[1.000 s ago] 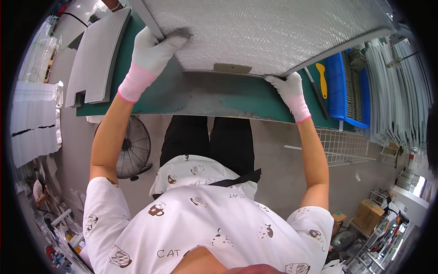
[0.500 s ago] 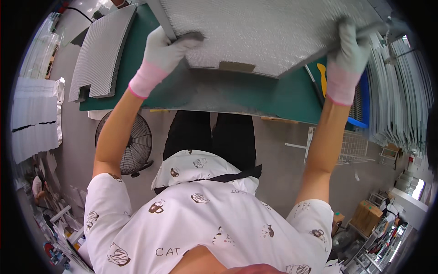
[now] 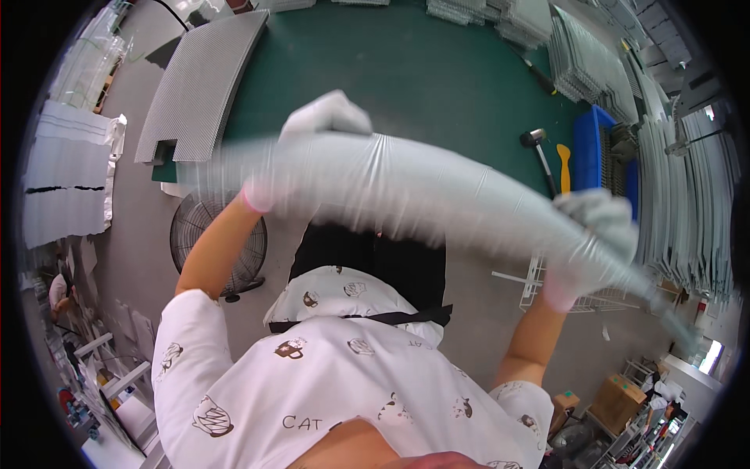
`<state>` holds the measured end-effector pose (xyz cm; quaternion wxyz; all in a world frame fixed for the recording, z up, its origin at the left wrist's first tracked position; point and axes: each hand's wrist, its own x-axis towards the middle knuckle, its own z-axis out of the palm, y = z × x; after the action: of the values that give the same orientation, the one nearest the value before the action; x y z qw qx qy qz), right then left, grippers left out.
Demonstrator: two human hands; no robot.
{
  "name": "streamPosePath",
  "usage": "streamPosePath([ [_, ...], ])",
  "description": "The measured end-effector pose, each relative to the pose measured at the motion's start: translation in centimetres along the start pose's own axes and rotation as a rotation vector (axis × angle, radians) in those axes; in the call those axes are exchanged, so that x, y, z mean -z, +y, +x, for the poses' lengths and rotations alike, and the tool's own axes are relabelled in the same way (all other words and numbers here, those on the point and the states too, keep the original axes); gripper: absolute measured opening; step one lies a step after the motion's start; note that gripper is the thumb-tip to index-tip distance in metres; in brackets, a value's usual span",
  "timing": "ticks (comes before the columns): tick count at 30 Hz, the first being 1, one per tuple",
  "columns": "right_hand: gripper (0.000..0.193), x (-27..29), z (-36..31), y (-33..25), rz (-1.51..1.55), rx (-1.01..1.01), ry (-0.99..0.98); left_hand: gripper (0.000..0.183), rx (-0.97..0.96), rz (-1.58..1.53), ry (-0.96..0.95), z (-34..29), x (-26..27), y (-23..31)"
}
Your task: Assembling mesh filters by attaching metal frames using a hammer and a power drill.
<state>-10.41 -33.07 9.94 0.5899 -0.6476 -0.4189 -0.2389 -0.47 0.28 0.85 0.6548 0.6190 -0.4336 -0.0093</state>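
Observation:
Stretched between my hands is a long, pale, translucent plastic sheet [image 3: 437, 176], wrinkled and smeared by motion. Whether a stiff panel lies inside or behind it I cannot tell. My left hand [image 3: 328, 116], in a white glove with a pink cuff, is closed at its upper edge near the left part. Lower on the right, my right hand [image 3: 598, 223], gloved alike, grips the other end; the film partly covers its palm and cuff. Beyond the sheet lies the green table top [image 3: 391, 70].
Silver mesh panels [image 3: 203, 86] lie stacked at the table's left. On the right are a hammer [image 3: 539, 152], a yellow tool [image 3: 563, 164], a blue basket [image 3: 591, 148] and many upright thin panels [image 3: 680, 203]. A black fan [image 3: 215, 242] stands on the floor below left.
The framed mesh panel held tilted over the table no longer shows face-on. Both hands have come down toward my body, and the long plastic sheet now spans them.

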Motion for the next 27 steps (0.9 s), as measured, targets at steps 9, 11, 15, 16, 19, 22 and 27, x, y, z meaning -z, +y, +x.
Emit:
streamPosePath([
  [9, 0.017, -4.7, -6.7, -4.9, -0.175, 0.02, -0.071, 0.035, 0.214, 0.885, -0.561, 0.6, 1.1, -3.9],
  [11, 0.018, -6.3, -8.0, -6.0, -0.254, -0.016, 0.052, 0.038, 0.198, 0.839, -0.61, 1.4, 0.9, -3.6],
  [15, 0.02, -6.8, -8.8, -5.9, -0.261, -0.103, 0.065, 0.041, 0.193, 0.863, -0.71, 1.3, 1.8, -3.6],
  [16, 0.02, -6.6, -8.4, -6.2, -0.271, -0.112, 0.056, 0.041, 0.174, 0.846, -0.714, 1.8, 1.7, -3.6],
  [19, 0.019, -5.6, -7.3, -5.1, -0.207, -0.017, 0.085, 0.04, 0.088, 0.806, -0.694, 2.7, 1.5, -3.8],
  [22, 0.015, -4.3, -5.7, -4.1, -0.116, 0.059, 0.1, 0.039, 0.036, 0.794, -0.68, 2.0, 1.9, -5.9],
  [27, 0.015, 0.6, -0.2, -1.8, -0.028, -0.063, -0.211, 0.033, 0.321, 0.547, -0.435, 0.6, 3.3, -7.6],
])
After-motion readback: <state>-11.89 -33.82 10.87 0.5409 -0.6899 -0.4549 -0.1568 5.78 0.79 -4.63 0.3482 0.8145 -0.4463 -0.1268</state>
